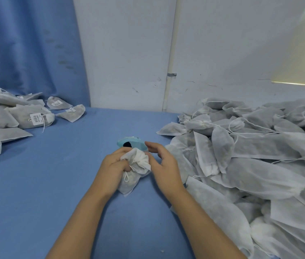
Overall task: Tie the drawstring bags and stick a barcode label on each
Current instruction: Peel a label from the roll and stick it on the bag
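Observation:
A small white drawstring bag stands on the blue table at the centre, its gathered neck pointing up. My left hand grips that neck from the left, fingers curled into the cloth. My right hand hovers just right of the neck with fingers loosely bent; whether it pinches the string is hidden. A loop of drawstring hangs below my left hand. Just behind the bag lies a light blue label roll with a dark core.
A big heap of unlabelled white bags fills the right side of the table. Several bags with barcode labels lie at the far left. Behind stand a blue curtain and a white wall.

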The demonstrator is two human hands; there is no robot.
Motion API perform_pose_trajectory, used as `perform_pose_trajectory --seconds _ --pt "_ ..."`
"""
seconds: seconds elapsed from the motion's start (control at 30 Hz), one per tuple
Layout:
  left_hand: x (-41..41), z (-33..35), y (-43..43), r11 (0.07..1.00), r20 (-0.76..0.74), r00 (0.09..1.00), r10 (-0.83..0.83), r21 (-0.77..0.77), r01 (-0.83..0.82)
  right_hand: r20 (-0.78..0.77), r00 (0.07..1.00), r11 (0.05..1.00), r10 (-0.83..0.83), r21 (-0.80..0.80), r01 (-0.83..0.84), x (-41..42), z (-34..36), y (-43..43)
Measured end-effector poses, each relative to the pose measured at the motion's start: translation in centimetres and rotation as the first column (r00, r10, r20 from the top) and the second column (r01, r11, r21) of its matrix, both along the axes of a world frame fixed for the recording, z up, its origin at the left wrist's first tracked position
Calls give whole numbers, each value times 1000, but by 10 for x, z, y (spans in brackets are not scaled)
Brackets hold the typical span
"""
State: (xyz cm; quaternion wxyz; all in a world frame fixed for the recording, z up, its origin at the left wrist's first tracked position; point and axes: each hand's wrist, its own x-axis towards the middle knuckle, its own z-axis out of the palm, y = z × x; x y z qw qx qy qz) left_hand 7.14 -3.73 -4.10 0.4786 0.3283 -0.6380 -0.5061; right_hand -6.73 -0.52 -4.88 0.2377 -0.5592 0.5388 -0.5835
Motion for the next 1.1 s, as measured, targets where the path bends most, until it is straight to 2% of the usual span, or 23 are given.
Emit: perform_pose_trajectory --seconds 0.23,0.47,0.57,0.67,0.77,0.97,1.1 --pt "-1 -1 -1 999 -13 999 43 5 -43 148 987 997 -64 -41 71 -2 0 -1" --pt "0 -2 0 996 2 996 90 2 -90 303 907 925 -292 -154 349 -17 15 5" --pt "0 -1 -2 998 -111 992 68 28 -65 376 901 961 -216 -84 265 -22 13 12" --pt "-3 0 -2 986 -285 955 76 164 -29 418 885 973 -204 -12 229 -24 9 14" --pt "-7 1 2 957 -349 934 74 289 33 454 872 978 -182 -9 208 -25 9 13" --pt "-11 2 4 949 -367 929 39 305 81 586 808 991 51 -132 33 -25 12 15" --pt "-16 2 5 963 -320 945 73 268 17 548 819 982 173 -162 -99 -19 15 18"
